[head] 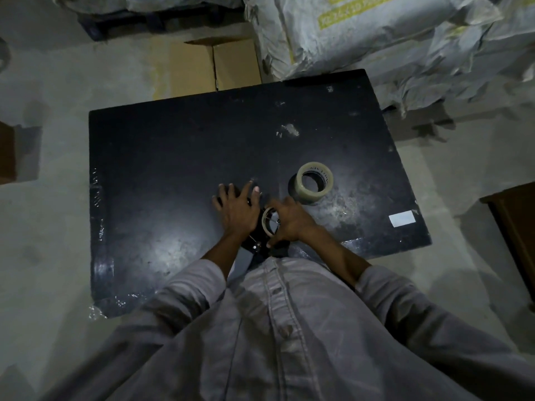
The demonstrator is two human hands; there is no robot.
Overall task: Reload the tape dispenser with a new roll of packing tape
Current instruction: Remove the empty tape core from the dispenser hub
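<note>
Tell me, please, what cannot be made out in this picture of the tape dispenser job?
Tape dispenser: head view, mostly covered by the left hand and right hand; blade and handle unseen.
Ring on it: too dim to tell empty core from tape.
Right hand's grip: fingers lost in shadow.
Print inside the new roll: too small to read.
Lettering on the sacks: cut by the top edge.

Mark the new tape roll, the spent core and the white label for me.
new tape roll [309, 197], head view, on its near outer band.
spent core [264, 224], head view, on its left rim.
white label [401, 219], head view, on its middle.
</note>
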